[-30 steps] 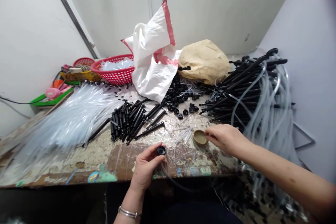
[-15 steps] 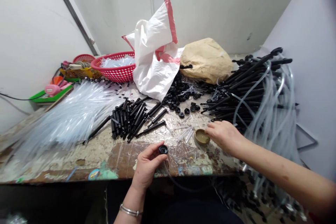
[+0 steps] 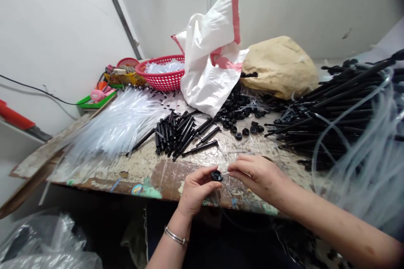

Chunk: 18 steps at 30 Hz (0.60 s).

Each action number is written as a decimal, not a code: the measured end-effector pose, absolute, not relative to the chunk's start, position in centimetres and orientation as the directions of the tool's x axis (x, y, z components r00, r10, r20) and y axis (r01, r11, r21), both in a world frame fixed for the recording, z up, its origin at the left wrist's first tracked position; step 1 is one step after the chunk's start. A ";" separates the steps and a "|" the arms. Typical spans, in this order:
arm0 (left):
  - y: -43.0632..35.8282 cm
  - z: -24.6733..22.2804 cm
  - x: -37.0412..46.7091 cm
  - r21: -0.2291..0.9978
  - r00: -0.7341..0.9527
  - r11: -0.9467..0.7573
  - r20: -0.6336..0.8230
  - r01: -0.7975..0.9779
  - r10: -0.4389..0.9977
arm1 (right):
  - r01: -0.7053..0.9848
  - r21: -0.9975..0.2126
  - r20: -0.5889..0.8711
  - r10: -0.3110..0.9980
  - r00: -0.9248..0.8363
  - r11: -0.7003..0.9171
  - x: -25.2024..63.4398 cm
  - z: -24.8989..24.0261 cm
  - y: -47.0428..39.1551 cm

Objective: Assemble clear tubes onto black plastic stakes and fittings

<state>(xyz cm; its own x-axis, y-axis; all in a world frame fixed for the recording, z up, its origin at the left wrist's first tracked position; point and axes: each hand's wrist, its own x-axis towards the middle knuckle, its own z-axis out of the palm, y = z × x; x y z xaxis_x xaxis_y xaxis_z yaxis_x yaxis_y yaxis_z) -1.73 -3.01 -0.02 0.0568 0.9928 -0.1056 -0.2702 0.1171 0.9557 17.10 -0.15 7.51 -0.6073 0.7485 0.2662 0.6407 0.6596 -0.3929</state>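
Note:
My left hand pinches a round black cap between thumb and fingers, its hollow side facing up. A thin clear tube hangs below the cap, over the table's front edge. Close on the right, my right hand is closed on a short thin clear tube, whose end points at the cap. Whether that end touches the cap I cannot tell. Beyond the hands lie a pile of black tubular parts and several loose black caps. The small round dish is hidden behind my right hand.
Long clear tubes lie fanned out on the left. Black rods with clear hoses are heaped on the right. At the back stand a red basket, a white sack and a brown bag.
My right hand has moved left from the small dish to beside the black cap, now with a short clear tube in its fingers. The view has shifted, so the table things appear farther right.

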 end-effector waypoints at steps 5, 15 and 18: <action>-3.1 -0.2 -1.8 0.962 0.072 0.088 -0.072 -0.259 0.995 | 0.644 -0.121 0.383 0.634 -0.672 0.755 16.5 7.8 0.2; -3.0 0.2 -1.8 0.953 0.061 0.105 -0.091 -0.283 0.994 | 0.633 0.035 0.319 0.592 -0.741 0.773 15.2 8.2 0.1; -3.1 0.2 -1.8 0.944 0.053 0.120 -0.109 -0.306 0.993 | 0.619 0.007 0.313 0.586 -0.747 0.785 14.9 8.0 0.3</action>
